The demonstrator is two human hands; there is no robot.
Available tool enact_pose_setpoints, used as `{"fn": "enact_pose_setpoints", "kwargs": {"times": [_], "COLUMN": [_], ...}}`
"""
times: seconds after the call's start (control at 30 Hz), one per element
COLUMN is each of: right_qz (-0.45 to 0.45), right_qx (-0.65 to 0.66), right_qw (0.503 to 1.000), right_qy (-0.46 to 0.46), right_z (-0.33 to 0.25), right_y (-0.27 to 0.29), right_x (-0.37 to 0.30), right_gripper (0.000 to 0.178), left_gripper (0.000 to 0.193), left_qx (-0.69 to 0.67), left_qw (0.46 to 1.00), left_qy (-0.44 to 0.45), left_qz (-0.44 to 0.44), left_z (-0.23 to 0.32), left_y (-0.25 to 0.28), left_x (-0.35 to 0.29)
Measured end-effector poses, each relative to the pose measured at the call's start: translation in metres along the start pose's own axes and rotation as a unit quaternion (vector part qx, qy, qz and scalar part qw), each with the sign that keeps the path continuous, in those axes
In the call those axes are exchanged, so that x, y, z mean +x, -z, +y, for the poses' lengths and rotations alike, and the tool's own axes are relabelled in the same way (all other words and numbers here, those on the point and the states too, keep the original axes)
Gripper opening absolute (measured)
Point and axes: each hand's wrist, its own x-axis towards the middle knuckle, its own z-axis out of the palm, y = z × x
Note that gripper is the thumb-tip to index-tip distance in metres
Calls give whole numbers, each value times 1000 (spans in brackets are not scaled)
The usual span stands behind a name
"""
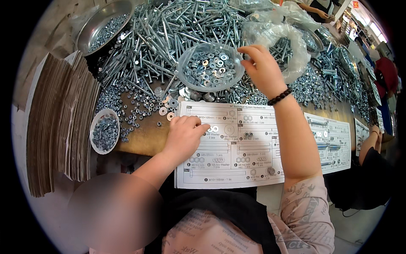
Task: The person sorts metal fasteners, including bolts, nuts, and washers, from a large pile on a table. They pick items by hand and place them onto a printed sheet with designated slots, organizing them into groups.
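Note:
My left hand (185,136) rests on a printed sheet (258,171) with line drawings of hardware. Its index fingertip touches or nearly touches small washers (212,128) lying on one drawing; the fingers are loosely bent, with no object seen in them. At the right rim of a clear plastic bowl (182,70) full of washers (216,67) is my right hand (263,70), thumb and index finger apart and nothing visible between them. Two nuts (248,134) sit on the sheet right of the washers. A small round metal piece (270,171) lies lower on it.
Long bolts (156,38) are heaped behind the bowl. Loose nuts (122,101) spread at the left, beside a white bowl of small parts (105,150). Stacked cardboard (59,122) stands far left. A plastic bag (294,63) holds bolts. A co-worker's hand (374,133) shows far right.

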Motion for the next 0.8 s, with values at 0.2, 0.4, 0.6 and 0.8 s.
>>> {"fn": "enact_pose_setpoints", "kwargs": {"times": [0.2,0.4,0.6,0.8], "right_qz": [-53,-187,-270,-234], "right_qx": [-59,-123,-232,-266], "right_qw": [990,967,916,911], "right_qy": [-114,-124,-183,-212], "right_z": [45,79,68,76], "right_y": [29,12,-19,-20], "right_x": [-27,-66,-50,-60], "right_gripper": [16,17,18,14], "left_gripper": [25,23,23,18], "left_qx": [-13,-24,-70,-6], "left_qw": [999,997,997,992], "left_qy": [19,33,-10,-126], "left_qz": [35,65,40,0], "left_z": [-11,-19,-4,16], "left_y": [6,4,6,-33], "left_x": [-10,-14,15,88]}}
